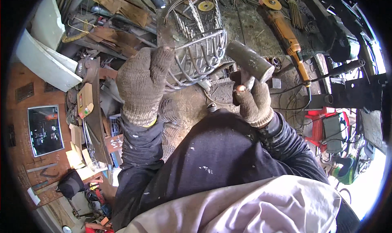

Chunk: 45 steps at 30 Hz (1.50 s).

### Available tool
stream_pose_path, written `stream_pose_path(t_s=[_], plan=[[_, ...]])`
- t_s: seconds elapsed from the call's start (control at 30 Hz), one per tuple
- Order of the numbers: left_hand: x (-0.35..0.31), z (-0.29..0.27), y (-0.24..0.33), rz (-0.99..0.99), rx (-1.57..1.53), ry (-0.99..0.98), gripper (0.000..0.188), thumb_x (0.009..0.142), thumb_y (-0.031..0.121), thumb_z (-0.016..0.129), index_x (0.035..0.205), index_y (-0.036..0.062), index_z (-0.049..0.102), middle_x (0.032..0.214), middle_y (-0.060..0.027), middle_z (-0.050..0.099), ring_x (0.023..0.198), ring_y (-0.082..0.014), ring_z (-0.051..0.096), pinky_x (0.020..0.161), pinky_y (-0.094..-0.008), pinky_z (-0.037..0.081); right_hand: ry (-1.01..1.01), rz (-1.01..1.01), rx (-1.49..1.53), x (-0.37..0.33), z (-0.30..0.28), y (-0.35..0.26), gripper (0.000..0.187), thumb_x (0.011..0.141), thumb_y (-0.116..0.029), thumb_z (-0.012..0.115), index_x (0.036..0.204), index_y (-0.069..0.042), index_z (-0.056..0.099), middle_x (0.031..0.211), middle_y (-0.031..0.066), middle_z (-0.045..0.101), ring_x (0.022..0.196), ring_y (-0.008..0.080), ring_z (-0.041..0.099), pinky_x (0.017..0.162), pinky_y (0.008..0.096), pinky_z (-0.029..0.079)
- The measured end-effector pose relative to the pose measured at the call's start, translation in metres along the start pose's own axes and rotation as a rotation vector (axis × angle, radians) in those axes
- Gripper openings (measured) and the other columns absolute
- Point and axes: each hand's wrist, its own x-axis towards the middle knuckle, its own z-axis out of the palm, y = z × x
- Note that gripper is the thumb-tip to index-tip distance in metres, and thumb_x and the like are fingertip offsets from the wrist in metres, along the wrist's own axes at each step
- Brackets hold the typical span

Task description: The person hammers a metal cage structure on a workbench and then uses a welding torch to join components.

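The workbench (249,31) spreads out ahead of me, its dark, scuffed top running up to its far clutter and its near edge facing my lap. Between that edge and my knees, a patch of floor (188,101) gives my forearms some room. The metal frame (200,55) of bent grey rods sits ahead, left of centre, its lower curves showing against the floor past the bench's near edge. Right of it, a strip of worktop separates it from the orange grinder (284,33), which lies slanting, handle end toward me; that gap leaves room sideways. My left hand (143,82), in a knitted glove, is up against the frame's left side in view; I see its back, fingers together, but cannot tell whether they pinch a rod. My right hand (254,104) has its gloved fingers curled around the hammer (251,61), whose thick cylindrical head tilts down to the right, just beside the frame's right edge. Beyond the frame lies a small yellow disc (206,6).
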Motion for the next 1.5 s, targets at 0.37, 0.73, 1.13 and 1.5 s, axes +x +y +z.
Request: stream_pose_path(t_s=[0.37, 0.73, 1.13, 1.5], plan=[[0.000, -0.011, 0.019, -0.273, -0.377, -0.114, 0.029, 0.091, 0.029, 0.068, 0.081, 0.0017, 0.066, 0.071, -0.0124, 0.066, 0.060, -0.0271, 0.063, 0.056, -0.0365, 0.046, -0.065, -0.165, -0.039, -0.008, 0.005, 0.011, 0.031, 0.086, -0.015, 0.068, 0.110, 0.003, 0.060, 0.087, 0.0160, 0.064, 0.075, 0.0299, 0.065, 0.069, 0.0351, 0.049], [-0.002, -0.004, -0.006, 0.078, -0.275, -0.130, 0.026, 0.091, 0.025, 0.067, 0.098, 0.0001, 0.067, 0.078, -0.0126, 0.066, 0.065, -0.0201, 0.061, 0.058, -0.0340, 0.045, -0.064, -0.024, -0.024, -0.006, 0.005, 0.007, 0.043, 0.091, -0.015, 0.063, 0.127, 0.005, 0.053, 0.101, 0.0159, 0.068, 0.090, 0.0248, 0.067, 0.082, 0.0322, 0.050], [0.010, -0.015, 0.016, -0.313, -0.718, -0.654, 0.034, 0.088, 0.012, 0.067, 0.118, -0.0023, 0.062, 0.101, -0.0100, 0.067, 0.086, -0.0186, 0.063, 0.080, -0.0299, 0.048, -0.013, 0.082, -0.026, -0.009, 0.003, 0.018, 0.044, 0.092, -0.012, 0.060, 0.129, 0.008, 0.049, 0.106, 0.0201, 0.068, 0.098, 0.0307, 0.067, 0.087, 0.0349, 0.049], [-0.002, 0.000, 0.045, -0.047, -0.274, -0.344, 0.020, 0.093, 0.022, 0.063, 0.101, 0.0050, 0.064, 0.083, -0.0163, 0.068, 0.075, -0.0347, 0.068, 0.065, -0.0408, 0.051, -0.003, -0.094, -0.113, -0.016, -0.008, 0.015, 0.040, 0.085, -0.020, 0.065, 0.116, 0.005, 0.058, 0.088, 0.0192, 0.068, 0.080, 0.0354, 0.068, 0.072, 0.0381, 0.053]])
